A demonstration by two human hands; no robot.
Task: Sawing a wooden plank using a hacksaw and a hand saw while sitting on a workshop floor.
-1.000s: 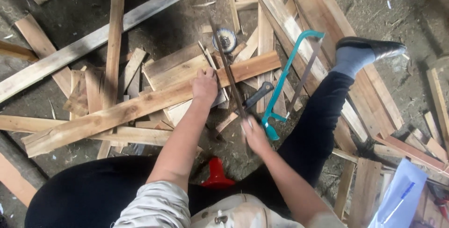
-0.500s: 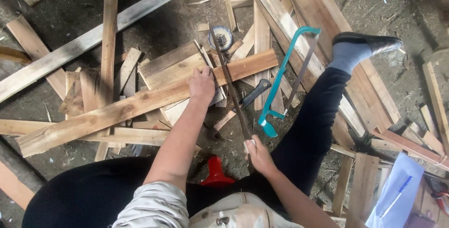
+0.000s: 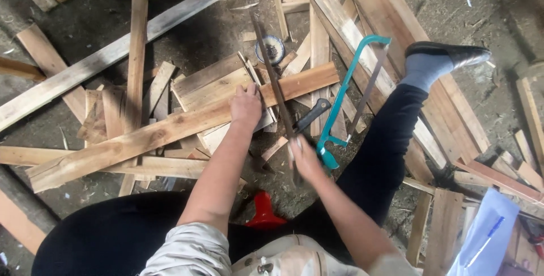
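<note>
Right hand (image 3: 306,160) lower; saw (image 3: 275,83) across plank (image 3: 170,131)

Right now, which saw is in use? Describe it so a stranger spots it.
Find the long plank lying across the scrap pile. The saw crosses it beside the left hand, gripped by the right hand. It is one bare dark blade, unlike the teal-framed hacksaw alongside.

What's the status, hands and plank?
Left hand pressed flat on long plank. Right hand gripping saw, blade across plank. Teal hacksaw and dark-handled tool lying just right of the cut.
</note>
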